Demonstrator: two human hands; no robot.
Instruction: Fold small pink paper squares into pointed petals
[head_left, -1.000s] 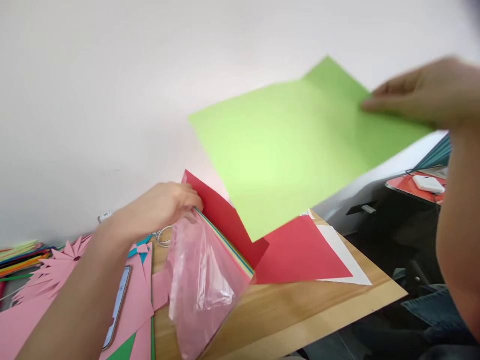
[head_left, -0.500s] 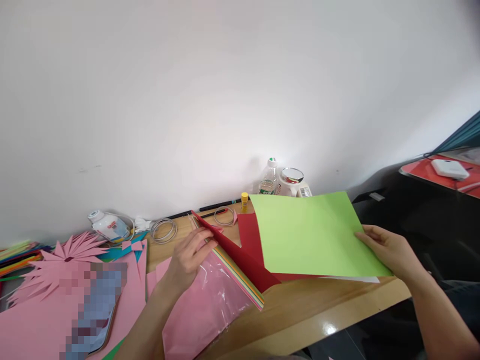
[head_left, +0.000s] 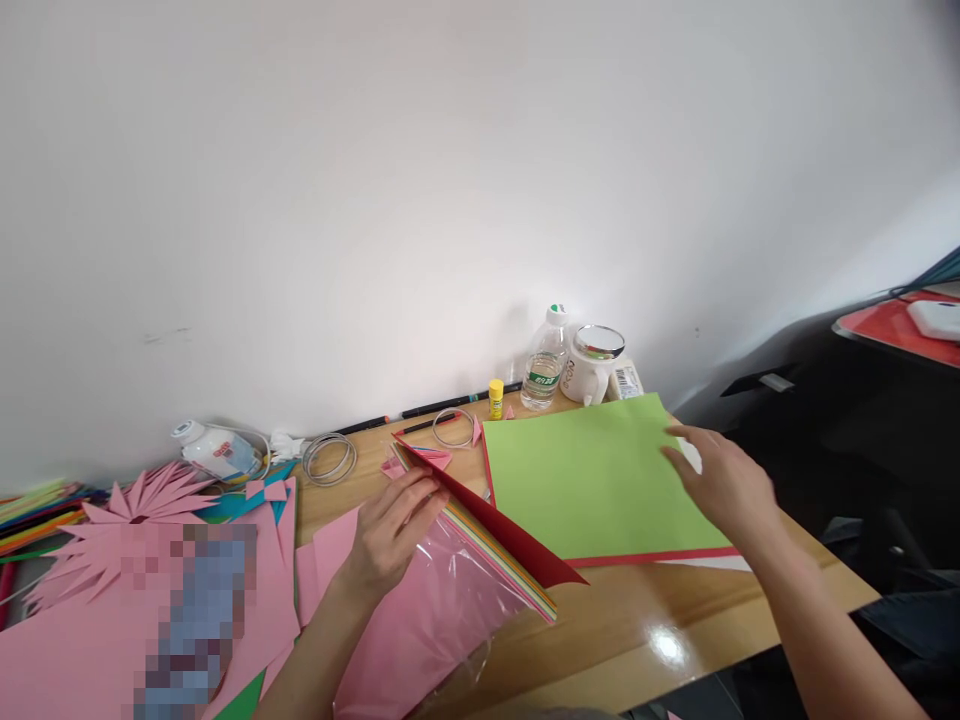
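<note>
My left hand [head_left: 397, 525] is closed on the edge of a pack of coloured paper [head_left: 499, 555], tilted up off the table in a clear plastic sleeve [head_left: 457, 590]. Its underside shows pink, and a red sheet [head_left: 510, 525] stands slightly apart at the top of the stack. To the right, a light green sheet [head_left: 592, 480] lies flat over red paper, with a white corner showing beneath. My right hand [head_left: 720, 485] hovers by the green sheet's right edge, thumb and fingers apart, holding nothing.
A water bottle [head_left: 544, 365], a white mug [head_left: 592, 370] and a yellow glue stick [head_left: 496, 399] stand along the wall. Coiled wire [head_left: 330, 460] lies left of them. A pink paper flower [head_left: 135, 515], a white bottle [head_left: 217, 450] and a blurred-out phone [head_left: 199, 610] are at the left.
The green sheet came down from my right hand onto the red paper and was let go. My right hand has drawn slightly left with fingers parted. My left hand keeps hold of the pack.
</note>
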